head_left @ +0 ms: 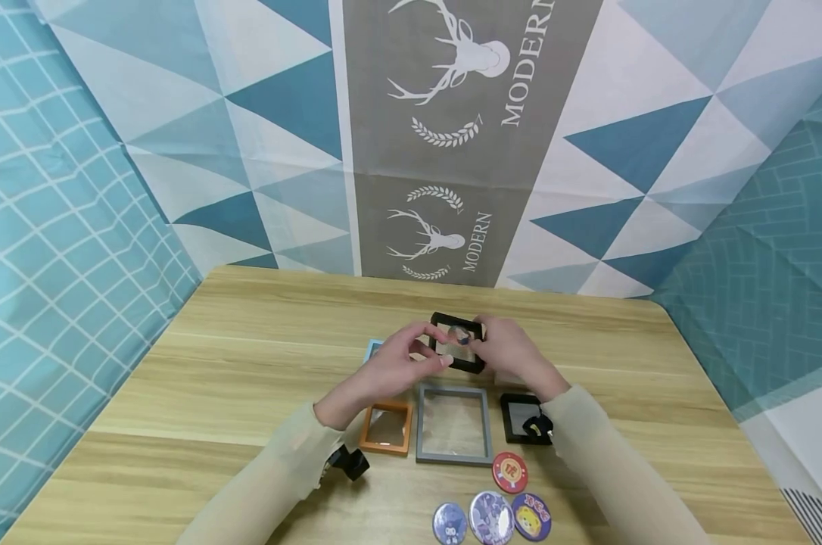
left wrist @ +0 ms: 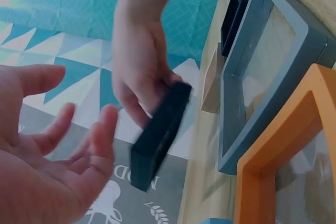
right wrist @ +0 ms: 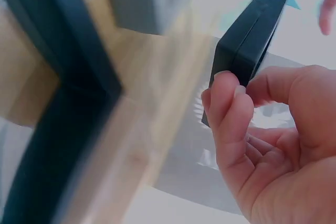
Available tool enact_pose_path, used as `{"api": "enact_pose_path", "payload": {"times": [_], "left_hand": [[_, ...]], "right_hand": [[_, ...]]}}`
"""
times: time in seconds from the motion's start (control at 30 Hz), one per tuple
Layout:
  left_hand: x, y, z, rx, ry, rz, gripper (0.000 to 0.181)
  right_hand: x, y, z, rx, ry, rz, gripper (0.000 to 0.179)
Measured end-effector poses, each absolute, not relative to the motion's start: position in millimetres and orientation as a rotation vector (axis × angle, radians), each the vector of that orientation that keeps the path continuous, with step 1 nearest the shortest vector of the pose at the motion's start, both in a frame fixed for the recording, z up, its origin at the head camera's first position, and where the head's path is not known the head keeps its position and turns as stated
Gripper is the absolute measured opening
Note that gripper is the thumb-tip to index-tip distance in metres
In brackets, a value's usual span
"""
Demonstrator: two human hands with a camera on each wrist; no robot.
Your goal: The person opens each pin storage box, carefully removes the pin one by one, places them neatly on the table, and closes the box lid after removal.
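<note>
Over the back of the table, my right hand (head_left: 513, 350) grips a small black display frame (head_left: 464, 364) by its right edge. Thumb and fingers pinch that frame (right wrist: 251, 32) in the right wrist view. A small roundish thing with a dark patch shows in its clear window, too small to make out. My left hand (head_left: 399, 362) is at the frame's left side, its index finger and thumb spread. From the left wrist view, the left hand (left wrist: 58, 156) has loosely bent fingers, apart from the black frame (left wrist: 160, 137), and holds nothing.
A grey frame (head_left: 419, 424), an orange frame (head_left: 387, 451) and a second black frame (head_left: 513, 437) lie nearer me. A blue frame (head_left: 372, 348) is partly behind the left hand. At the front are a red round badge (head_left: 509, 472) and several printed badges (head_left: 491, 518).
</note>
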State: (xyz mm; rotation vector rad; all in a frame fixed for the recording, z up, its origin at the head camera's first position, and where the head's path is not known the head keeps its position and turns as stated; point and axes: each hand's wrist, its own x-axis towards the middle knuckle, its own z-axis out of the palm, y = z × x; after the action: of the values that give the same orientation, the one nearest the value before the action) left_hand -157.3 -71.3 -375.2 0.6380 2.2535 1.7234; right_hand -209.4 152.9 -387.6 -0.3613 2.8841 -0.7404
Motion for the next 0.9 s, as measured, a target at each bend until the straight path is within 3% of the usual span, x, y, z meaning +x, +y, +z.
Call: {"api": "enact_pose_path", "payload": {"times": [0.2,0.43,0.63,0.8,0.9], "left_hand": [[-161,-71,-377,0.774,2.407,1.857,0.037],[-158,-68,-383,0.975,2.478,1.51,0.067],[-153,-66,-383,1.072,2.45,1.426,0.055],[-152,-64,-383,1.009,2.461,1.495,0.047],[-154,-65,-384,0.961,2.465,1.574,0.047]], "right_hand": [[-183,167,-366,-0.435,2.948,-0.741,0.045],[-149,175,-350,-0.43,2.951,-0.804,0.051],[-133,175,-340,-0.459,2.948,-0.862,0.048],[-124,178,-343,-0.411,2.978,-1.012,0.042],[-121,180,-352,-0.405,2.987,-1.193,0.048]]}}
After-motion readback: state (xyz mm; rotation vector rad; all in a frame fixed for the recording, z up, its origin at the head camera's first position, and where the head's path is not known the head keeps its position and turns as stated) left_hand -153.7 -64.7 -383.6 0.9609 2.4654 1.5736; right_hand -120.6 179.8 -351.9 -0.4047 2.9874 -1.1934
